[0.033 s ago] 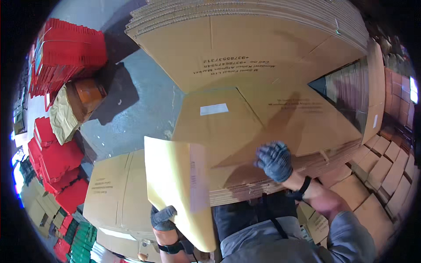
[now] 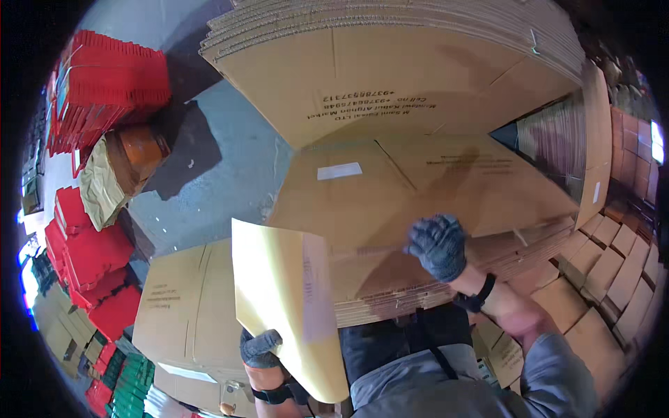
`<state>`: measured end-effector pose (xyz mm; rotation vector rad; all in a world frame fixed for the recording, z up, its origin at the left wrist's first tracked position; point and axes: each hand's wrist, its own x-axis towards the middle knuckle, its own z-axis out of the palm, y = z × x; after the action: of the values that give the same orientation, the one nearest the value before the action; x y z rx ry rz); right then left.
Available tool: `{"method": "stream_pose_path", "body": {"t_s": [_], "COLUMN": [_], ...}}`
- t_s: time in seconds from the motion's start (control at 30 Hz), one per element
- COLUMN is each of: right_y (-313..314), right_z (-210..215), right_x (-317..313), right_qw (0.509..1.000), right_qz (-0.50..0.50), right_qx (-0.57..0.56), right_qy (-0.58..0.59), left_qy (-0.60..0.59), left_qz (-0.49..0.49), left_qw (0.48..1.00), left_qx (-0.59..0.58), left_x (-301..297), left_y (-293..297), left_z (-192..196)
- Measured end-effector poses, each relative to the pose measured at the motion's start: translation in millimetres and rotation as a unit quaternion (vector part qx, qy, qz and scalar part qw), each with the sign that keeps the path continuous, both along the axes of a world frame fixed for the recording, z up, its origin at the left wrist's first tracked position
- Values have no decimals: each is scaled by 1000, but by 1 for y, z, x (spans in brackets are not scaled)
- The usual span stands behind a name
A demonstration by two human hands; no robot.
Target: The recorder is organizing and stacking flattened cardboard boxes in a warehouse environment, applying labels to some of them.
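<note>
My left hand (image 2: 260, 348), in a grey glove, grips the lower left edge of a glossy yellow sheet (image 2: 272, 279) with a pale printed strip down its right side. The thumb lies over the front of the sheet; the other fingers are hidden behind it. My right hand (image 2: 437, 247), also gloved, is over the near part of a stack of flat cardboard boxes (image 2: 390, 306). Its fingers are loosely bent and their tips blurred; nothing shows in them. A white label (image 2: 339, 171) lies on the top flat box (image 2: 404, 188).
A tall bundle of flat cardboard (image 2: 390, 70) leans at the far side. Another cardboard stack (image 2: 167, 306) stands at my left. Red folded stacks (image 2: 115, 83) and a brown-wrapped bundle (image 2: 129, 167) sit on the grey floor (image 2: 237, 139). Several boxes (image 2: 613, 258) fill the right side.
The near edge of the top flat box has shifted away from me. My right hand has moved up slightly. The yellow sheet in my left hand has shifted a little to the right.
</note>
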<state>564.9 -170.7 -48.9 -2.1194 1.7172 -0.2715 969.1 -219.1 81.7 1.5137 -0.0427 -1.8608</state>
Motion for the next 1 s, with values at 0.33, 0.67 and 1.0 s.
{"method": "stream_pose_path", "body": {"t_s": [0.33,0.67,1.0], "right_y": [-145,-146,-118], "right_z": [84,57,58], "right_x": [63,46,53], "right_qw": [750,839,896], "right_qz": [14,48,-37], "right_qx": [288,328,145], "right_qy": [-595,-431,-419], "left_qy": [67,130,72], "left_qz": [4,19,21], "left_qw": [995,980,971], "left_qx": [77,151,229], "left_x": [-35,-47,-44], "left_y": [-10,-19,-11], "left_z": [-2,-33,-52]}}
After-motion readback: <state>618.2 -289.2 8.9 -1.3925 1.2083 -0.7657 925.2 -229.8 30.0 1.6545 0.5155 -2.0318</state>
